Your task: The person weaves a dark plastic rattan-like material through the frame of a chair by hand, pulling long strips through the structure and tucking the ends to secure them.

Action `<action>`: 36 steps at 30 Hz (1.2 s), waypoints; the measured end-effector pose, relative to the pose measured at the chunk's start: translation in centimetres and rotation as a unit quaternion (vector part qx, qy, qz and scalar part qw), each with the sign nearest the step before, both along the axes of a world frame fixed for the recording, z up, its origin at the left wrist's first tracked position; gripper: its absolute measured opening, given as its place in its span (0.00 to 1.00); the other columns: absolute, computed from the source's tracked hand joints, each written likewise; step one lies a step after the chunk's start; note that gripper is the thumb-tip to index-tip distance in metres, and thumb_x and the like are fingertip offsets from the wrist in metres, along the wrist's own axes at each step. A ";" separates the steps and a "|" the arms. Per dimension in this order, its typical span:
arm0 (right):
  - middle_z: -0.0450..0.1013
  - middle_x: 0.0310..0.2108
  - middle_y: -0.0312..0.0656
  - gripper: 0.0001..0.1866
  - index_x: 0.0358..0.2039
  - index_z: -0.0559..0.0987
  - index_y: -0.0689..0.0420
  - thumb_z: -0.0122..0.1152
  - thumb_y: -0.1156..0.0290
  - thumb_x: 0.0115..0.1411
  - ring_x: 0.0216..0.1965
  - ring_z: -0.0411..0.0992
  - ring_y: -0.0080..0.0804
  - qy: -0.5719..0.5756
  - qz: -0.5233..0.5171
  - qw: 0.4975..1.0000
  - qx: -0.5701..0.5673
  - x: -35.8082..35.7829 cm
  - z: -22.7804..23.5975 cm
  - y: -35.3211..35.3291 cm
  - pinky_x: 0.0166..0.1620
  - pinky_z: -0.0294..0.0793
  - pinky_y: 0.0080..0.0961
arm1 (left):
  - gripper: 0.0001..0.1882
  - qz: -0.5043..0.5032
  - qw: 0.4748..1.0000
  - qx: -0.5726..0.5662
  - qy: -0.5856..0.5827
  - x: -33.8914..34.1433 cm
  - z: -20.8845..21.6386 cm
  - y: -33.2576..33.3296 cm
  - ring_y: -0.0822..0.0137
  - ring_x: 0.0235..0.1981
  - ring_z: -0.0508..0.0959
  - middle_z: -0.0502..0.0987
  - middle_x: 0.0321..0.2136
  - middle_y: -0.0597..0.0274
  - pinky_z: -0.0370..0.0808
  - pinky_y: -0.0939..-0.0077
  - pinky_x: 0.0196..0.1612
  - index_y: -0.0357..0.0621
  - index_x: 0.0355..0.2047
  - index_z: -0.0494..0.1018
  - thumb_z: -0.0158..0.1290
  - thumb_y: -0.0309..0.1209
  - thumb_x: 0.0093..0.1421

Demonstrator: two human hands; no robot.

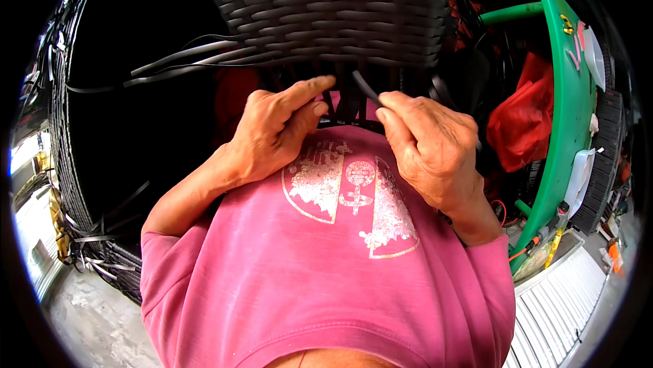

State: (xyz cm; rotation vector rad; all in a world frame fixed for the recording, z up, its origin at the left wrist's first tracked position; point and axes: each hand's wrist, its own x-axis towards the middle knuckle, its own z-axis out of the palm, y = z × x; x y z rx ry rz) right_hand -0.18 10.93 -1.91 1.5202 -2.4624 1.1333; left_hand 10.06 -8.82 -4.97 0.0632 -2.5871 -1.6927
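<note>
Pinching black strip with right hand, left hand fingertips apart, flaking print on pink shirt

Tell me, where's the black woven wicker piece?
In the head view, the wicker piece is at top centre, just above the left hand and the right hand.

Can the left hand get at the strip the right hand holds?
Probably yes: the left hand is close to the black strip in the right hand, and nothing visible blocks the gap.
</note>
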 end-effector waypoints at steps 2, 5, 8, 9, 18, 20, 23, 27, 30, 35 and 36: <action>0.74 0.23 0.44 0.08 0.32 0.77 0.64 0.64 0.84 0.49 0.22 0.74 0.37 0.033 0.000 0.996 0.078 -0.2 0.6 -0.1 0.24 0.72 0.28 | 0.17 0.030 0.999 -0.014 0.004 -0.3 -1.3 0.6 0.60 0.18 0.79 0.75 0.19 0.48 0.73 0.73 0.22 0.30 0.50 0.71 0.52 0.20 0.60; 0.73 0.22 0.43 0.08 0.31 0.76 0.63 0.62 0.85 0.49 0.22 0.74 0.37 0.044 -0.001 0.991 0.129 -0.6 0.3 -0.6 0.24 0.72 0.28 | 0.17 0.020 0.999 -0.042 0.018 -0.9 -1.6 1.0 0.56 0.19 0.79 0.74 0.18 0.45 0.72 0.70 0.21 0.30 0.49 0.71 0.51 0.20 0.59; 0.73 0.22 0.42 0.08 0.31 0.77 0.62 0.62 0.84 0.50 0.21 0.74 0.34 0.039 0.000 0.993 0.115 -0.8 -0.9 -1.5 0.23 0.72 0.28 | 0.14 0.015 0.999 0.012 -0.029 -1.8 -1.9 0.9 0.53 0.18 0.77 0.72 0.18 0.44 0.70 0.67 0.21 0.31 0.46 0.71 0.51 0.19 0.58; 0.73 0.23 0.42 0.08 0.31 0.77 0.62 0.62 0.85 0.49 0.21 0.74 0.34 0.028 0.003 0.993 0.111 -0.7 -1.0 -1.6 0.23 0.72 0.27 | 0.08 0.027 0.997 0.046 -0.059 -1.8 -2.1 1.0 0.52 0.18 0.76 0.72 0.19 0.44 0.68 0.67 0.20 0.33 0.39 0.71 0.52 0.19 0.57; 0.74 0.48 0.50 0.16 0.44 0.79 0.63 0.65 0.82 0.53 0.35 0.78 0.36 -0.024 0.090 0.996 -0.008 0.7 -1.1 -2.7 0.34 0.79 0.25 | 0.09 0.008 0.975 -0.138 0.176 0.9 0.3 0.7 0.60 0.12 0.73 0.68 0.14 0.58 0.67 0.71 0.15 0.38 0.27 0.71 0.53 0.13 0.45; 0.74 0.46 0.50 0.16 0.43 0.78 0.64 0.64 0.80 0.51 0.40 0.77 0.42 -0.174 0.162 0.969 -0.062 0.4 -2.3 -3.3 0.41 0.79 0.28 | 0.15 0.005 0.967 -0.136 0.215 1.8 1.3 0.4 0.64 0.13 0.74 0.74 0.17 0.58 0.69 0.76 0.18 0.35 0.35 0.76 0.54 0.14 0.45; 0.77 0.33 0.47 0.14 0.39 0.79 0.63 0.68 0.78 0.51 0.31 0.78 0.38 -0.149 0.144 0.976 -0.072 0.2 -2.2 -3.7 0.32 0.77 0.26 | 0.14 0.051 0.979 -0.041 0.193 2.4 -0.1 -0.2 0.72 0.13 0.73 0.75 0.17 0.62 0.68 0.80 0.18 0.33 0.43 0.74 0.51 0.17 0.55; 0.75 0.25 0.44 0.09 0.32 0.78 0.62 0.68 0.80 0.50 0.23 0.76 0.36 -0.015 0.040 0.999 0.002 0.7 -1.5 -4.2 0.24 0.73 0.27 | 0.17 0.122 0.991 0.025 0.050 2.6 -1.9 -1.2 0.79 0.13 0.69 0.73 0.15 0.63 0.66 0.84 0.19 0.34 0.54 0.70 0.46 0.21 0.64; 0.74 0.23 0.44 0.06 0.29 0.77 0.62 0.66 0.80 0.51 0.23 0.74 0.41 0.023 0.038 0.994 0.101 0.3 -1.5 -4.9 0.23 0.72 0.30 | 0.17 0.118 0.990 0.066 -0.029 2.1 -2.7 -1.2 0.79 0.16 0.69 0.73 0.15 0.62 0.67 0.81 0.22 0.34 0.54 0.69 0.46 0.21 0.65; 0.73 0.23 0.44 0.06 0.29 0.77 0.62 0.66 0.78 0.51 0.24 0.74 0.44 -0.011 0.052 0.996 0.068 0.0 -3.1 -6.6 0.23 0.72 0.32 | 0.10 0.106 0.975 0.154 -0.116 0.8 -3.4 -1.6 0.79 0.19 0.70 0.73 0.17 0.64 0.67 0.81 0.23 0.34 0.44 0.73 0.51 0.22 0.63; 0.73 0.24 0.45 0.08 0.31 0.77 0.62 0.67 0.78 0.50 0.25 0.74 0.43 -0.018 0.056 0.996 0.070 0.1 -3.0 -6.5 0.24 0.73 0.31 | 0.07 0.100 0.975 0.162 -0.118 0.8 -3.5 -1.6 0.79 0.19 0.70 0.73 0.17 0.65 0.67 0.82 0.23 0.33 0.41 0.74 0.52 0.23 0.62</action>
